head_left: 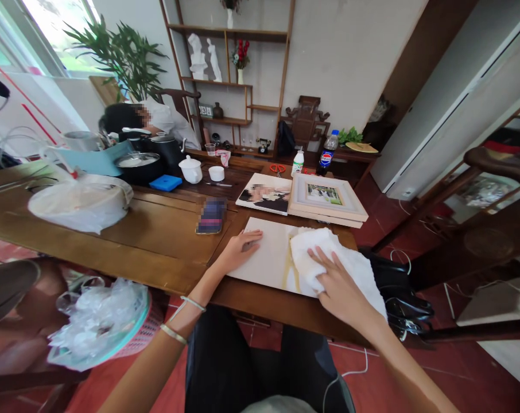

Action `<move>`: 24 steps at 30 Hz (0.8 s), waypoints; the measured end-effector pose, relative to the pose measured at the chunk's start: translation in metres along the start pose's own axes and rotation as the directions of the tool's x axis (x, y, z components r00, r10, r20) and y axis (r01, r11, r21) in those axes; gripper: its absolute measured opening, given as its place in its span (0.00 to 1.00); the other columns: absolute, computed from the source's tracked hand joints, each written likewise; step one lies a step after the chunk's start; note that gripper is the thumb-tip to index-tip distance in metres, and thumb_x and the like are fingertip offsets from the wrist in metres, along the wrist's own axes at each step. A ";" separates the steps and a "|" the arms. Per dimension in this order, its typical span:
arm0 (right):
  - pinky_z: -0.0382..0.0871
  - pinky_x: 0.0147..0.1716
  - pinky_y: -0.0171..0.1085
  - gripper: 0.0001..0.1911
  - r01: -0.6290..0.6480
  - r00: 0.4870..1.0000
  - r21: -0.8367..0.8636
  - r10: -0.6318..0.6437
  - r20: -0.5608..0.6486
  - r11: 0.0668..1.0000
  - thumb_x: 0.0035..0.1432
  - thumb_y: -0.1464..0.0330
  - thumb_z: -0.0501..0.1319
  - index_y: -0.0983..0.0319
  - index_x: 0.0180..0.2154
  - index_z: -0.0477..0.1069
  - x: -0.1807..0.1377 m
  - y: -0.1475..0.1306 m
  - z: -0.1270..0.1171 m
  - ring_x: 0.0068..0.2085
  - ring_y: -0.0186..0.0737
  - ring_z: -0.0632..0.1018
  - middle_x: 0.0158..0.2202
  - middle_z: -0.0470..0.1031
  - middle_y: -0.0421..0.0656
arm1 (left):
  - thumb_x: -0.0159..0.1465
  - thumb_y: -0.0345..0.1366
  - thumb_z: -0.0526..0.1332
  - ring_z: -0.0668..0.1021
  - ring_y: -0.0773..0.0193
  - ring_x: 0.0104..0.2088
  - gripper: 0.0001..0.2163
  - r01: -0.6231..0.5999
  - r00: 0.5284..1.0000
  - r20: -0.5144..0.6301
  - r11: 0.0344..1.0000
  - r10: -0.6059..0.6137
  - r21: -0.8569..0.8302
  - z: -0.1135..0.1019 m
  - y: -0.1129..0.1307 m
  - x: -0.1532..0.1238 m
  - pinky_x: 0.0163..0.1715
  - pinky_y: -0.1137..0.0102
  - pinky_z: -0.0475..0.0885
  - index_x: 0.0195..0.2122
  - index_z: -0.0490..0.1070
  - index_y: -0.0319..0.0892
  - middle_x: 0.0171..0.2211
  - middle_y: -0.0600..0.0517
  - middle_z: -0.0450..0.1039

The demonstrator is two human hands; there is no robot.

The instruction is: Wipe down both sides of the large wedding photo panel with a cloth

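Note:
A pale flat board (268,255) lies on the wooden table (156,241) in front of me, with a yellowish streak across it. My left hand (241,248) rests flat on the board's left edge, fingers stretched out. My right hand (335,284) presses down flat on a white cloth (350,264) that covers the board's right part. Beyond the board lie a printed photo (266,194) and a light wooden picture frame (326,198).
A phone (212,216) lies left of the board. Scissors (278,168), a glue bottle (298,162) and a cola bottle (328,153) stand at the back. Pots, a white bag (81,202) and a person are at far left. A black bag (398,298) hangs at right.

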State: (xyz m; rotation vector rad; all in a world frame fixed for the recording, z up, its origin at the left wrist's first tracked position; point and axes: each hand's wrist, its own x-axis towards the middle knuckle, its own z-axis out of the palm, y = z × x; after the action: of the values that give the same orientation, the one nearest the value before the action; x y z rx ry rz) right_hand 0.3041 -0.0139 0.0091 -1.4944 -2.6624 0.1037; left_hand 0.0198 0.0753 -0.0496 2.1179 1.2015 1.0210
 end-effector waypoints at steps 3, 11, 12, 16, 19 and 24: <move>0.40 0.65 0.51 0.32 0.044 0.997 0.063 -0.048 0.055 0.997 0.39 0.81 0.50 0.66 0.48 0.72 -0.025 -0.009 -0.009 0.67 0.45 0.46 0.65 0.51 0.46 | 0.62 0.42 0.57 0.71 0.55 0.56 0.16 0.001 1.000 -0.003 1.000 -0.001 -0.004 0.001 -0.002 0.000 0.62 0.53 0.53 0.48 0.73 0.43 0.53 0.46 0.71; 0.44 0.64 0.49 0.19 -0.011 0.999 0.132 0.016 -0.043 0.991 0.44 0.79 0.51 0.65 0.35 0.75 0.008 0.036 0.000 0.65 0.43 0.53 0.63 0.56 0.46 | 0.62 0.42 0.57 0.71 0.56 0.56 0.16 -0.004 1.000 -0.004 1.000 0.004 -0.004 0.001 -0.002 0.000 0.61 0.54 0.54 0.48 0.73 0.43 0.53 0.46 0.71; 0.44 0.64 0.49 0.18 -0.029 0.997 0.118 0.037 -0.063 0.993 0.46 0.78 0.51 0.65 0.36 0.75 0.019 0.043 0.003 0.65 0.43 0.53 0.63 0.57 0.47 | 0.62 0.42 0.57 0.71 0.56 0.56 0.16 -0.006 1.000 -0.003 1.000 0.006 -0.006 0.001 -0.002 0.000 0.61 0.54 0.54 0.48 0.73 0.43 0.53 0.46 0.71; 0.44 0.63 0.50 0.17 -0.088 0.990 0.059 0.094 -0.101 0.994 0.49 0.76 0.52 0.65 0.39 0.74 0.050 0.056 0.011 0.66 0.44 0.52 0.63 0.57 0.48 | 0.62 0.41 0.57 0.71 0.56 0.56 0.15 -0.014 1.000 0.000 1.000 0.014 -0.001 0.000 -0.002 0.001 0.62 0.54 0.53 0.48 0.73 0.44 0.52 0.46 0.72; 0.43 0.64 0.50 0.18 -0.074 0.993 0.043 0.078 -0.094 0.996 0.47 0.78 0.51 0.65 0.37 0.75 0.043 0.044 0.010 0.66 0.43 0.51 0.63 0.56 0.47 | 0.62 0.40 0.57 0.71 0.56 0.56 0.15 -0.009 1.000 -0.002 1.000 0.009 -0.001 0.000 -0.001 0.000 0.62 0.54 0.53 0.48 0.73 0.43 0.52 0.46 0.72; 0.41 0.65 0.49 0.22 0.022 1.000 0.106 -0.021 -0.013 0.994 0.41 0.81 0.50 0.65 0.36 0.75 -0.010 0.003 -0.005 0.66 0.43 0.50 0.64 0.55 0.45 | 0.62 0.40 0.57 0.70 0.55 0.56 0.16 -0.004 1.000 0.003 1.000 0.004 0.005 -0.001 0.001 0.000 0.62 0.54 0.54 0.48 0.73 0.43 0.53 0.46 0.71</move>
State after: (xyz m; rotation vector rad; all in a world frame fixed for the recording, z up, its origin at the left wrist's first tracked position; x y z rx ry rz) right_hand 0.3126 -0.0207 0.0137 -1.4296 -2.6182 0.2307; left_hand 0.0195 0.0751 -0.0487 2.1263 1.1996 1.0169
